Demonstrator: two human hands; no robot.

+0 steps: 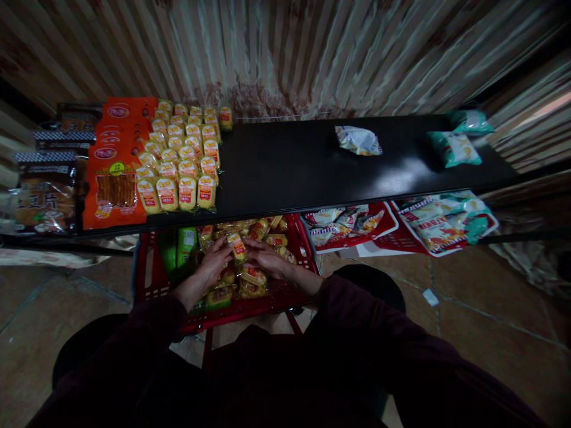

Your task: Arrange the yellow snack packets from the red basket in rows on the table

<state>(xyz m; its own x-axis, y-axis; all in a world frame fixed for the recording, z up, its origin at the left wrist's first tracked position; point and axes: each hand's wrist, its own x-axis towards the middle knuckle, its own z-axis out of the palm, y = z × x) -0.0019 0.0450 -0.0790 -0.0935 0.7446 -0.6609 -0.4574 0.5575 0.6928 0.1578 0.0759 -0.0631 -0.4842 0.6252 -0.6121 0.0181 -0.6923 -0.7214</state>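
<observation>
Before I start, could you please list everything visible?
Shelf: one, black, centre
Dark packets: several, brown, shelf left
Flat packets: several, orange, beside those
Small packets: many, yellow, shelf, nearest basket
Bag: one, whitish, shelf right
Puffed bags: two, teal, shelf's right end
Baskets: three, red, beneath
Basket bags: many, white, teal, right baskets
Packaging: count unclear, green, nearest basket
Curtain: count unclear, beige, behind
Floor: one, brown, below
Scrap: one, white, floor
Sleeves: two, dark, forearms
Hands: two, bare, nearest basket
</observation>
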